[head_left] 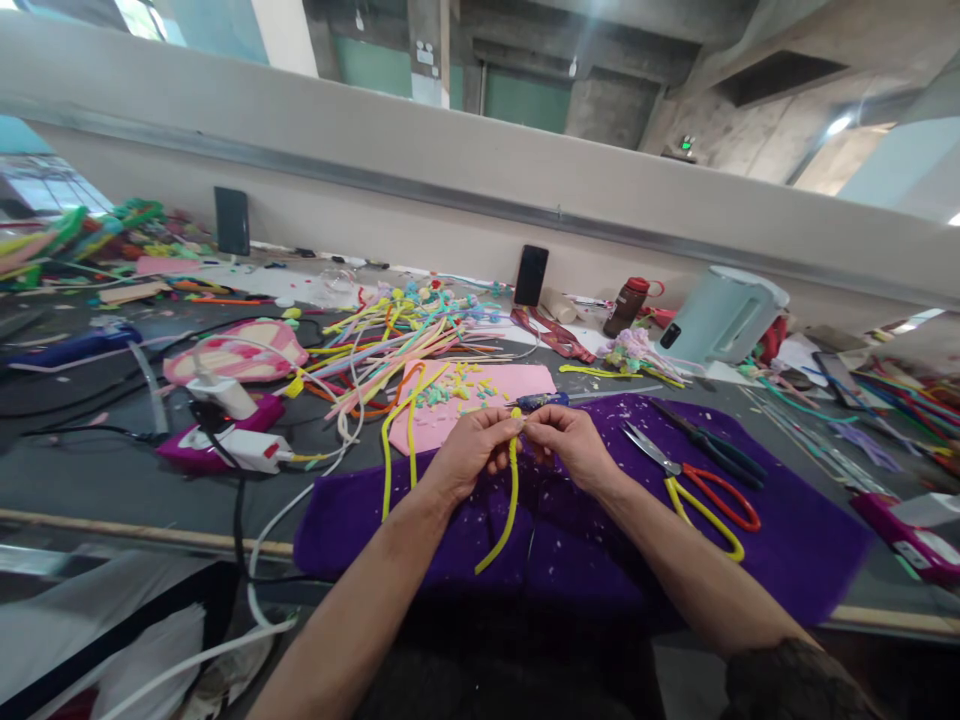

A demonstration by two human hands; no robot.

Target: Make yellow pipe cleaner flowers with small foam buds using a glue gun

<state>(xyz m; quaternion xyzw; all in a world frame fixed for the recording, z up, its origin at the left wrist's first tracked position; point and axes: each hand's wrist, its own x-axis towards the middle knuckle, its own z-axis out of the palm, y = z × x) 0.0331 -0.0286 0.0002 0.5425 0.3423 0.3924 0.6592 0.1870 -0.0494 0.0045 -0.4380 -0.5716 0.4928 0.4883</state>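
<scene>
My left hand (480,448) and my right hand (568,445) meet over a purple cloth, both with fingers pinched together. Between them is the top of a yellow pipe cleaner (511,505), whose long tail hangs down in a curve. A small yellow tip shows at the fingertips; how each finger grips it is partly hidden. Just behind the hands lies a blue-handled tool (541,400). A pink sheet (510,380) there carries many small yellow and teal cut bits. Two more yellow pipe cleaners (388,455) trail over its left side onto the purple cloth (345,520).
Scissors with red and yellow handles (705,488) and dark-handled pliers (712,445) lie right on the cloth. Left are a magenta power strip (225,440) and cables. Behind stand bundled pipe cleaners (405,340), a phone (531,275), a brown bottle (626,308) and a kettle (720,315).
</scene>
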